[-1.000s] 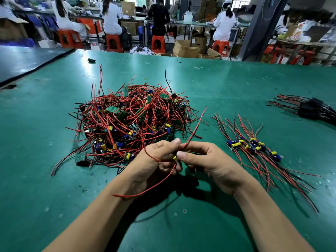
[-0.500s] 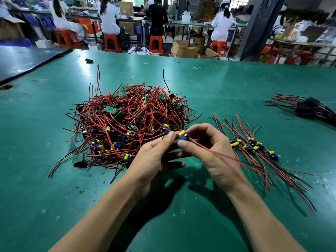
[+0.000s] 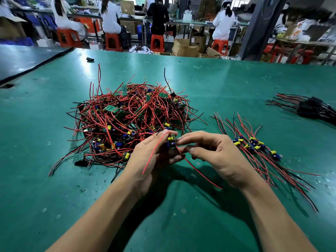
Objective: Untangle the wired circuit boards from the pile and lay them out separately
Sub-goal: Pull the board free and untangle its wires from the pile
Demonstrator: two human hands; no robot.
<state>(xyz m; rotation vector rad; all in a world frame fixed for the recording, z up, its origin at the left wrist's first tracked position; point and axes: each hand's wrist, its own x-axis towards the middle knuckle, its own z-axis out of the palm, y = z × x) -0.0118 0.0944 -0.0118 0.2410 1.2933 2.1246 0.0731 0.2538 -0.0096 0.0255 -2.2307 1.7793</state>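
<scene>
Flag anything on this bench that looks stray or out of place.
A small black piece lies alone far behind the tangled pile, and a thin yellowish ring sits loose on the green table just beyond it. One board lies off the pile's near-left edge. Nothing looks damaged.

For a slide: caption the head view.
Left hand and right hand hold a wired circuit board beside the tangled pile.

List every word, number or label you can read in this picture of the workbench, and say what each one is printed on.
No text here can be read.
Green boards in the pile: any markings are too small to read.
The held board: too small, and partly covered by fingers.
The cardboard boxes behind the table: any print is blurred.
</scene>
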